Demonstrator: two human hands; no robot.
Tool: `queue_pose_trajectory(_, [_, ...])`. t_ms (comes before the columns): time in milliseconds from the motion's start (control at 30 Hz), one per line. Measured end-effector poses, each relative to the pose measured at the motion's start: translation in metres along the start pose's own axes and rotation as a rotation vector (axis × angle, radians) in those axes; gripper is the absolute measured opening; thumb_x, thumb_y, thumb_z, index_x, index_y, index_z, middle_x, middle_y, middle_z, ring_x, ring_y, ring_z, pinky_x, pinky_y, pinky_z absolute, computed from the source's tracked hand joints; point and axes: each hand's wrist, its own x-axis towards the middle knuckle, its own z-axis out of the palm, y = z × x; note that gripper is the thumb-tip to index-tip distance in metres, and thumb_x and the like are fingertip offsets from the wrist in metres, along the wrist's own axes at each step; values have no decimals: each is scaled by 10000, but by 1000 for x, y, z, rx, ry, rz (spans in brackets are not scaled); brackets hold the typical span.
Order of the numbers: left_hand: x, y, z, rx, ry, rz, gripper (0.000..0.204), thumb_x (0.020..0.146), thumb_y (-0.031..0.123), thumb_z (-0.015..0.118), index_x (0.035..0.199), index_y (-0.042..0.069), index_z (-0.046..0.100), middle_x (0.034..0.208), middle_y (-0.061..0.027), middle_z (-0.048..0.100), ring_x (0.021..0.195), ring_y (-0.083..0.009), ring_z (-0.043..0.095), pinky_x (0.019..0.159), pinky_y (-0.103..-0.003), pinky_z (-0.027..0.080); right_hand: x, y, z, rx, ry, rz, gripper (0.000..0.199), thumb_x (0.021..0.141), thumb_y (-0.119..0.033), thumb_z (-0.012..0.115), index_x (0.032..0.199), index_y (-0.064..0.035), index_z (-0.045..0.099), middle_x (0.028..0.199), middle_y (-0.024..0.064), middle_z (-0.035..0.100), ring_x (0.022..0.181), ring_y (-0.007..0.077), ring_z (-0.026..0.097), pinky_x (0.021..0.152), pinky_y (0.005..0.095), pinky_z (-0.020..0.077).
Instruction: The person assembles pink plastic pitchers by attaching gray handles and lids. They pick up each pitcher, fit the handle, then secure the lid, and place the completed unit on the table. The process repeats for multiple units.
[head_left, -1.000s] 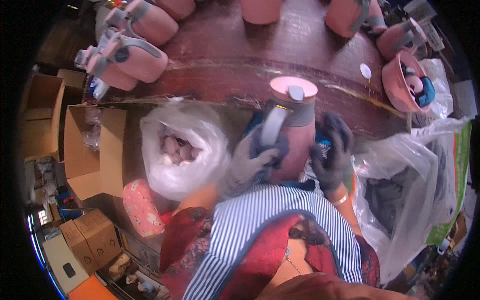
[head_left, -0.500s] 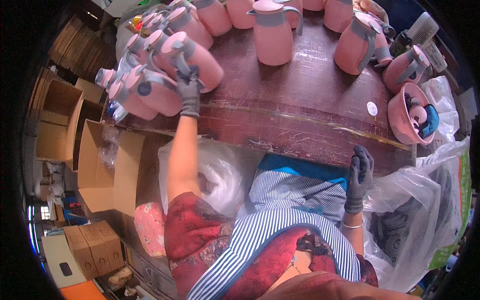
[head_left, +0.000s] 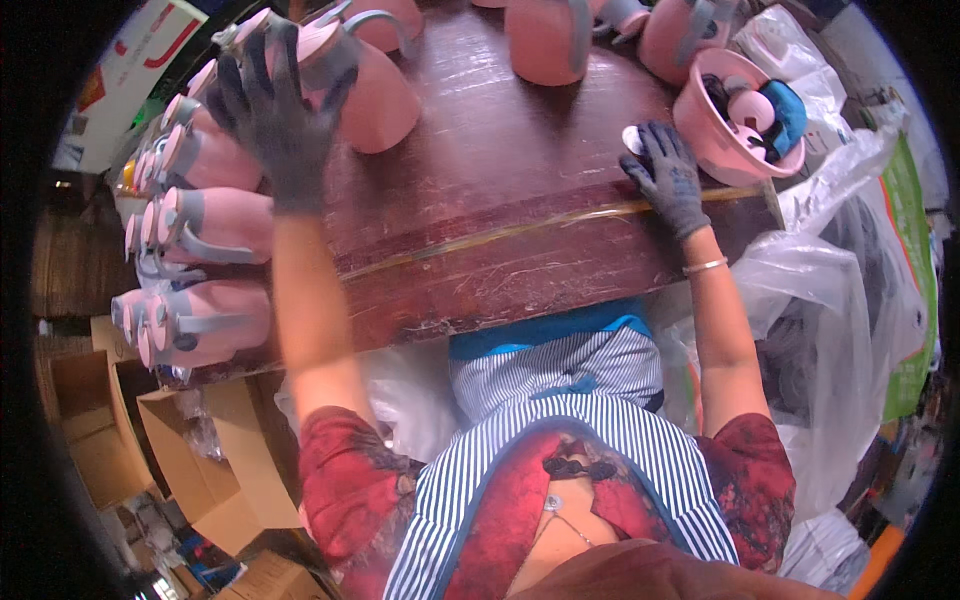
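My left hand, in a dark grey glove, is raised with its fingers spread over the far left of the table. Nothing is in it. Behind and beside it stands a pink jug with a grey collar and handle. More pink jugs crowd the left side, among them one with a grey handle. At the right, my gloved right hand reaches onto the table near its front edge, fingers stretched out. Its fingertips meet a small white disc; whether they grip it is hard to see.
A pink bowl with small pink and dark parts and a blue cloth stands right of my right hand. Another pink jug is at the far middle. Open cardboard boxes lie below left, and clear plastic bags hang at the right.
My left hand has let go of a jug handle and now spreads open. My right hand has moved from below the table edge up to the white disc. The view has shifted.
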Motion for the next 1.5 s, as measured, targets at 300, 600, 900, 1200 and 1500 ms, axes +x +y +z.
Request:
queue_pose_trajectory(300, [-62,-167,154,-627,-814,-71,563,968,363,626,1419,51,498,1230,-139,595,1085,-244,566,977,-355,450,-114,-63,-121,126,175,-296,502,828,-324,732,1267,-107,620,1313,132,606,1170,334,588,1001,452,453])
queue_pose_trajectory(600, [-18,35,-190,-805,-832,-297,512,1001,216,576,1469,48,457,1513,-141,453,1364,-229,438,1119,-357,361,-373,110,-137,-460,-457,953,513,901,-461,596,1234,-73,637,1305,238,576,1146,403,595,959,452,484])
queue_pose_trajectory(900, [-122,58,-305,-553,-531,-896,614,960,229,602,1487,7,378,1463,-196,463,1302,-312,483,1111,-421,369,-335,95,-194,-345,-571,1034,622,881,-380,661,1390,-49,524,1314,183,622,1209,329,601,1041,454,453])
queue_pose_trajectory(1200, [-185,107,-323,-621,-475,-787,504,954,172,607,1398,-5,447,1307,-121,584,1117,-182,595,845,-287,524,-249,-83,-99,423,-130,310,520,842,-228,700,1351,-191,604,1440,211,494,1263,419,504,1086,504,402])
queue_pose_trajectory(1500, [-236,128,-345,-1350,-453,-2024,463,1023,484,481,1274,107,580,1128,-41,673,949,-135,647,633,-254,540,-255,-115,-100,191,-401,-13,728,840,-630,589,1444,-227,521,1576,167,341,1452,433,271,1137,684,149])
